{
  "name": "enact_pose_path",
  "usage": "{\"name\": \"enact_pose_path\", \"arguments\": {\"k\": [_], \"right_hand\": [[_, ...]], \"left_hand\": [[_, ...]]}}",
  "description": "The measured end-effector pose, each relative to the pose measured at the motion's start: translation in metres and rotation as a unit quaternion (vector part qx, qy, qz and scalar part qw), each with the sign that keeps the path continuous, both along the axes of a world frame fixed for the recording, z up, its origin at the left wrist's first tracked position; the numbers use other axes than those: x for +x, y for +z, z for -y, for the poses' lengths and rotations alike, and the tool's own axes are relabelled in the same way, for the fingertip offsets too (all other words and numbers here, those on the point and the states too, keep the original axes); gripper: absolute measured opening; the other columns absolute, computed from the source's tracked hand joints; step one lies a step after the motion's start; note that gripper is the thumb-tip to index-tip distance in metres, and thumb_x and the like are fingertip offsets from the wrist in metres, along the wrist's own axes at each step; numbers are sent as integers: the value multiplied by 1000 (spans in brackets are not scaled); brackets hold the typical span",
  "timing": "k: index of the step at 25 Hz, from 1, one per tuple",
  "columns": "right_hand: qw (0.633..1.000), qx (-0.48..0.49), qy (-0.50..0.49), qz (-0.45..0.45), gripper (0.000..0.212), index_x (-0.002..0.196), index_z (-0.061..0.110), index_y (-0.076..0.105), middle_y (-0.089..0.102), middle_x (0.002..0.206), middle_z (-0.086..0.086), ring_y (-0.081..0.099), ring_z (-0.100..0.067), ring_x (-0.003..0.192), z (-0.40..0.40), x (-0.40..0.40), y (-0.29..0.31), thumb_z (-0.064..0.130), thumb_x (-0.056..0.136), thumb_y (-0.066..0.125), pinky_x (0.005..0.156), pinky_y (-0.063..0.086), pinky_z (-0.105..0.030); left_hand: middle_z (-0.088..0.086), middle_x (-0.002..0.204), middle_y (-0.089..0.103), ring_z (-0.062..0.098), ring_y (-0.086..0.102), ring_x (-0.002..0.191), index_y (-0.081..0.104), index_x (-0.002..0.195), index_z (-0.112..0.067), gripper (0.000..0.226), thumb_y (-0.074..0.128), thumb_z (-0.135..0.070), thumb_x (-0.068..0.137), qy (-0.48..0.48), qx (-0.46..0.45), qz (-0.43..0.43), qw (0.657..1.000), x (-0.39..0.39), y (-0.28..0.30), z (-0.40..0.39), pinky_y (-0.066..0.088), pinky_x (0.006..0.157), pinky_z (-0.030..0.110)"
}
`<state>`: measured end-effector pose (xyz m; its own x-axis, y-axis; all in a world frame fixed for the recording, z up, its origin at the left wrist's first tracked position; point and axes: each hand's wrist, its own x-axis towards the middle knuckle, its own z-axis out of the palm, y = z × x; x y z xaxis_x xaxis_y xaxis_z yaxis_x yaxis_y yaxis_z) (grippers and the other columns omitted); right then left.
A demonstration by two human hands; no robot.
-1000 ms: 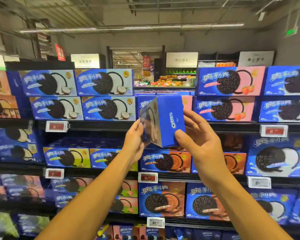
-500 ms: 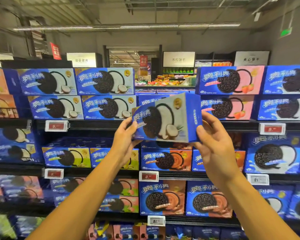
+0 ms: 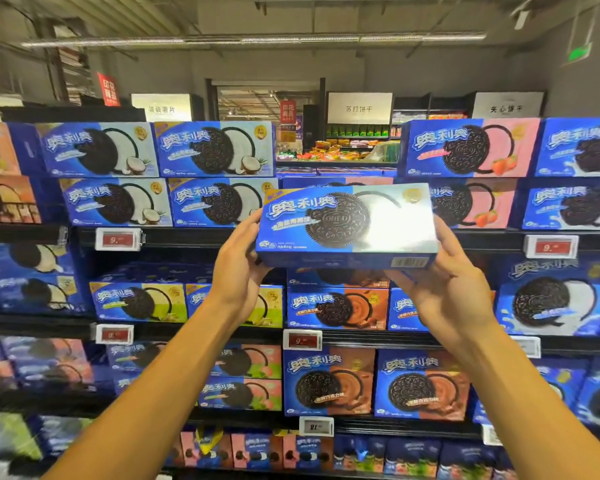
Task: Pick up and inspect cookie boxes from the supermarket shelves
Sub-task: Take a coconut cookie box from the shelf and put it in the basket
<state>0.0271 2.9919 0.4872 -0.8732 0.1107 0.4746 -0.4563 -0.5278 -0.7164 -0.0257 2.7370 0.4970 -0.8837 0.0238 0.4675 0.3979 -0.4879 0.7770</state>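
At frame centre, the left hand (image 3: 239, 271) and right hand (image 3: 444, 289) grip a flat, glossy blue cardboard cookie box (image 3: 347, 225) by its 2 ends, front facing the camera.

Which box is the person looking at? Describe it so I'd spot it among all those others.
Start at the wall of blue cookie shelves. In front of the top shelf's gap, the left hand and right hand hold a blue-and-white cookie box. Unlike its neighbours, it is off the shelf, tilted, barcode edge showing.
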Motion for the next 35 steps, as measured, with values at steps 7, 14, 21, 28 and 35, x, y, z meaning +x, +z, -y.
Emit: {"name": "enact_pose_path", "arguments": {"k": [7, 14, 21, 28, 35], "right_hand": [[994, -48, -24, 99, 27, 121, 12, 72, 71, 122, -17, 70, -30, 110, 2, 2, 10, 21, 98, 60, 79, 61, -36], [988, -58, -29, 137, 29, 120, 5, 69, 73, 115, -20, 70, -34, 110, 2, 8, 17, 22, 96, 64, 78, 62, -36], [988, -41, -21, 147, 29, 120, 12, 71, 74, 115, -14, 73, -27, 101, -9, 5, 13, 26, 98, 59, 73, 62, -38], [983, 97, -138, 71, 30, 130, 27, 62, 73, 110, 5, 69, -12, 92, -8, -3, -7, 22, 103, 51, 72, 54, -29], [960, 174, -219, 24, 41, 139, 26, 57, 74, 112, 15, 69, -5, 99, -17, -7, -15, 10, 101, 55, 75, 54, -18]], "left_hand": [[3, 108, 75, 17, 72, 91, 79, 96, -24, 32, 47, -29, 102, -23, -7, 52, 998, 3, 5, -1, 59, 69, 31], [4, 87, 77, 18, 75, 78, 79, 73, -19, 42, 51, -30, 101, -19, 3, 78, 997, 3, 11, -7, 59, 61, 29], [-1, 105, 75, 17, 71, 95, 74, 112, -22, 26, 51, -25, 100, -60, -42, 52, 996, 1, 8, 4, 58, 73, 37], [-2, 131, 63, 13, 68, 104, 60, 123, -31, 38, 61, -25, 86, -62, -56, -9, 996, 1, -11, 0, 57, 69, 28], [-1, 125, 67, 17, 65, 112, 49, 134, -24, 57, 62, -3, 82, -31, -80, -53, 995, -5, -17, 5, 56, 87, 29]]}}
